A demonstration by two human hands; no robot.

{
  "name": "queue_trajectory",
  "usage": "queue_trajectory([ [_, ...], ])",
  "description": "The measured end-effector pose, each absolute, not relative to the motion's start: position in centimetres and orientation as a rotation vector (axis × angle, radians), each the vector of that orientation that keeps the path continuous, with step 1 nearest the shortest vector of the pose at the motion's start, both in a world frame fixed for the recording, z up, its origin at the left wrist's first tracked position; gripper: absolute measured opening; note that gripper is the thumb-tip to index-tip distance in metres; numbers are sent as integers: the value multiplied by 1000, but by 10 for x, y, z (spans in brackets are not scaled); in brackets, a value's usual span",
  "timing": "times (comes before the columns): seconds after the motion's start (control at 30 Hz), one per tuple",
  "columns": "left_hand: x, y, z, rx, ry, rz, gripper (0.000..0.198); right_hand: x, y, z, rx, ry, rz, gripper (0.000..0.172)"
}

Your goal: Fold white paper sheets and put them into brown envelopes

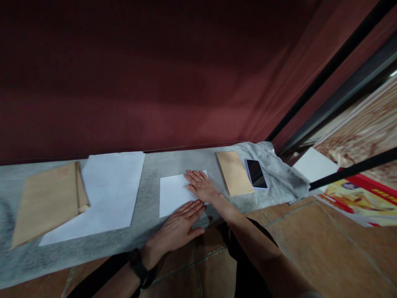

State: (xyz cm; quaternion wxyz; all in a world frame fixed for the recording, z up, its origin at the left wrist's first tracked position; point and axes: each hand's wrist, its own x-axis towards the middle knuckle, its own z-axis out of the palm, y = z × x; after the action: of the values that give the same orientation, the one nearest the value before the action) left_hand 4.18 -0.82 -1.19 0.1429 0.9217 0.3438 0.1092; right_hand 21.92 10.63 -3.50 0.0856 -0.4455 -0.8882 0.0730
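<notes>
Grey cloth (149,198) covers a long, narrow surface set against a dark red wall (155,91). White sheet (172,192) lies on the cloth midway along, nearer the front edge than the wall. A band of cloth runs between its far edge and the wall; only a thin strip shows on the near side, then floor tiles (211,269). To its left, a wider gap of cloth, then larger white paper (114,188) partly under brown envelopes (46,200). To its right, a shorter gap, then a small brown envelope (235,174), with a smartphone (257,174), screen dark, just beyond it.

Right hand (202,187): flat, palm down, fingers extended and close together, thumb a little apart; lies over the sheet's right part, gripping nothing. Left hand (180,225): also flat, fingers straight, thumb spread wide over the front edge; fingers rest at the sheet's near side, tips close by the right wrist. Dark watch (138,265) on the left wrist.

Sheet's long axis runs left to right, roughly along the surface, right end slightly farther away. Left edge points straight out toward the wall. Possibly folded double; hands hide too much to be sure.
</notes>
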Motion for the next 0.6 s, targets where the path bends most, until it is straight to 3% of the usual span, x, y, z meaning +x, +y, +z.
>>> queue_trajectory([
  [0.13,39,-5,-13,2594,1169,472,46,218,104,-34,-1327,-2638,199,54],
  [0.33,36,7,-37,2530,1777,529,65,218,101,-33,-1361,-2602,198,53],
  [0.6,27,14,-46,2406,2043,451,77,221,96,-38,-1486,-2526,172,56],
])
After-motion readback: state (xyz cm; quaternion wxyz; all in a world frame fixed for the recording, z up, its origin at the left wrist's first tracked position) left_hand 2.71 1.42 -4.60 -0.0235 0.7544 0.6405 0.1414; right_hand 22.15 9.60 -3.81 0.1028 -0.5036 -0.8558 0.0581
